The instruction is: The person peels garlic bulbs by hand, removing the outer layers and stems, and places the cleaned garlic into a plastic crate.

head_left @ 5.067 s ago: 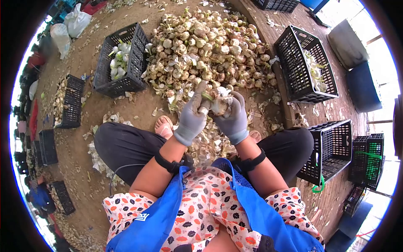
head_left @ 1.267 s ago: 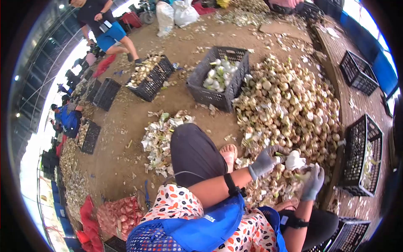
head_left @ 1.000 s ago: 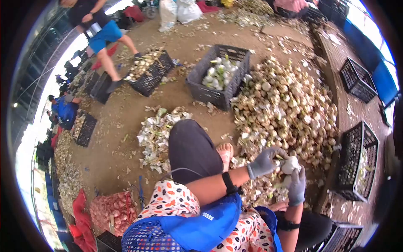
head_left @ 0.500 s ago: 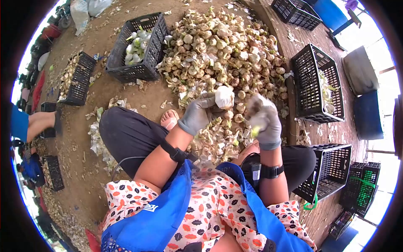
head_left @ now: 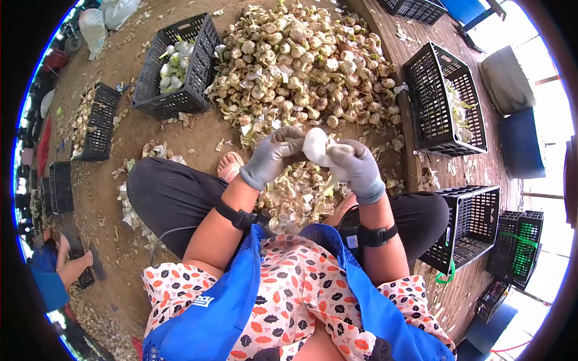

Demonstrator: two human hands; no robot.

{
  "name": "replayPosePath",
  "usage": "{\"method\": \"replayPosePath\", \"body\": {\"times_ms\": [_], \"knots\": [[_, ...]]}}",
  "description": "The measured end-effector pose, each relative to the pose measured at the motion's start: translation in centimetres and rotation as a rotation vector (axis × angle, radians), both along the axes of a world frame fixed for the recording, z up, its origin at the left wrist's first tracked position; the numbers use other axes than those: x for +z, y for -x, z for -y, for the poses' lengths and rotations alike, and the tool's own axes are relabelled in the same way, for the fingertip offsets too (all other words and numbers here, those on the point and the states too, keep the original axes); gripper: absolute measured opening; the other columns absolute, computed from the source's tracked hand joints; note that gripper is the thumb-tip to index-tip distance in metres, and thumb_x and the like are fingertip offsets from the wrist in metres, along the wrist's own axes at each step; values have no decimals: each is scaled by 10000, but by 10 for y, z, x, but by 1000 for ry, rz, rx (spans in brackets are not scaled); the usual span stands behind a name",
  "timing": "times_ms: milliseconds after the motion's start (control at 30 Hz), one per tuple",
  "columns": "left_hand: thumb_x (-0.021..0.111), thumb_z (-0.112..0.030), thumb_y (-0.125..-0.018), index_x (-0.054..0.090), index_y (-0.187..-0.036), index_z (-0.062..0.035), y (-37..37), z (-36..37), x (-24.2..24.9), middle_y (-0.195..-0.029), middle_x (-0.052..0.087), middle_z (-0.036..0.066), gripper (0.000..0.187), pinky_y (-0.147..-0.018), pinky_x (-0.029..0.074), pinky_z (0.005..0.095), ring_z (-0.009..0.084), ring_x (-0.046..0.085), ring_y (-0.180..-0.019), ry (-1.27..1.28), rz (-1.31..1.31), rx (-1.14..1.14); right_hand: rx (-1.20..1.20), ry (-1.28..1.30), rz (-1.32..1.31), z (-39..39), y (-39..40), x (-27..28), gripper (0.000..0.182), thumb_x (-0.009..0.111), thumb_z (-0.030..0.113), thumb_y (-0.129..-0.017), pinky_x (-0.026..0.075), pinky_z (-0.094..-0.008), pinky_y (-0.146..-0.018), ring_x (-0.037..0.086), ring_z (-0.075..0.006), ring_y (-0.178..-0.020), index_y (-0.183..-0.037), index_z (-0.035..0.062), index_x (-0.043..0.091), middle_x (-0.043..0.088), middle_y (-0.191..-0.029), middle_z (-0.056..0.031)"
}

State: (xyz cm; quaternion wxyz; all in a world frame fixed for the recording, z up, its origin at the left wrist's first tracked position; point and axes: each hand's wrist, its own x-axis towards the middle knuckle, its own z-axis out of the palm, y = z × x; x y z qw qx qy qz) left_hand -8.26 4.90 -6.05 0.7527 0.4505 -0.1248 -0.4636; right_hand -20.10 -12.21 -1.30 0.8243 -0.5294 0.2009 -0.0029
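Note:
Gripped in the gloved fingers of my left hand [head_left: 274, 155] is a garlic bulb [head_left: 315, 144], white and smooth on the side that shows. My right hand [head_left: 359, 170], also gloved, is closed at the bulb's right side, pinching pale garlic skin [head_left: 338, 151] that hangs against the bulb. Both hands are above loose peelings [head_left: 298, 195] lying between my feet. Just beyond them rises a large pile of unpeeled garlic [head_left: 301, 66], brownish with papery skins.
A black crate [head_left: 198, 90] with white bulbs stands left of the pile. On wooden boards at the right are a crate [head_left: 421, 78] with trimmings and another crate [head_left: 475, 240]. A co-worker's legs [head_left: 71, 265] show at the far left.
My right hand, blurred and apart from the bulb before, has come left against it. The bulb now looks whiter and smoother. The view has shifted slightly, and the co-worker appears lower at left.

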Motion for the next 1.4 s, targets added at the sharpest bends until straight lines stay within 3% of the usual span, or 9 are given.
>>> {"method": "replayPosePath", "body": {"times_ms": [167, 333, 400, 600, 700, 1000, 1100, 1267, 1400], "knots": [[573, -147, -874, 513, -1206, -12, 0, 2, -13, -1104, 620, 126, 363, -838, 544, 434, 256, 639, -957, 314, -499, 70, -139, -666, 616, 7, -5, -18, 247, 638, 253, -835, 547, -355, -668, 639, -247, -834, -1001, 69, 626, 654, -854, -92], [504, -141, -889, 517, -1216, 22, 2, 5, -6, -1085, 637, 116, 366, -837, 547, 437, 241, 643, -946, 198, -561, 217, -43, 89, 316, -9, -8, -17, 514, 673, 50, -804, 561, -311, -659, 602, -220, -974, -1268, 124, 464, 480, -1226, -158], [513, -154, -903, 547, -1181, 14, 1, 3, -15, -1073, 645, 101, 326, -827, 545, 403, 221, 644, -939, 225, -533, 156, -93, 1298, 315, -13, -10, -36, 493, 719, 64, -769, 519, -292, -762, 600, -236, -988, -1223, 113, 531, 506, -1196, -173], [597, -139, -881, 590, -1127, -49, 11, 10, -9, -1079, 641, 95, 262, -865, 524, 360, 206, 621, -986, 250, -339, 56, -270, 1013, 499, -11, -9, -40, 302, 690, 122, -812, 510, -287, -755, 621, -217, -872, -1089, 34, 609, 616, -973, -121], [594, -132, -875, 539, -1174, -22, 11, 9, -27, -1187, 584, 131, 323, -911, 507, 391, 256, 588, -1070, 318, -417, 51, -395, -456, 256, -2, -13, -42, 245, 496, 248, -947, 502, -263, -620, 592, -164, -747, -1031, 34, 579, 610, -919, -65], [473, -42, -897, 524, -1192, -36, -56, -7, 17, -1193, 555, 181, 299, -831, 561, 442, 312, 588, -1035, 469, -411, 523, 68, -234, -227, -15, -5, -71, 338, 551, 220, -922, 496, -257, -637, 594, -133, -726, -1144, -33, 524, 613, -908, -80], [543, 19, -844, 548, -1127, 41, -139, -45, 51, -1046, 605, 204, 284, -797, 586, 370, 297, 623, -937, 466, -180, 775, 302, 662, -195, -33, 1, -98, 414, 540, 364, -910, 466, -323, -670, 586, -214, -709, -1054, -20, 594, 623, -856, -123], [598, -27, -839, 597, -1056, -16, -322, -133, 69, -927, 629, 101, 217, -708, 563, 331, 230, 640, -782, 104, 160, 1196, 561, 922, -329, -51, -7, -55, 461, 493, 440, -879, 464, -430, -753, 605, -396, -840, -862, 6, 649, 636, -868, -228], [592, -168, -834, 569, -1108, -75, -349, -153, 43, -948, 616, 87, 289, -652, 509, 271, 189, 631, -748, -822, 325, 945, 640, 941, -394, -48, -15, -55, 436, 502, 419, -866, 468, -441, -766, 607, -393, -850, -857, 10, 655, 636, -884, -230]]}}
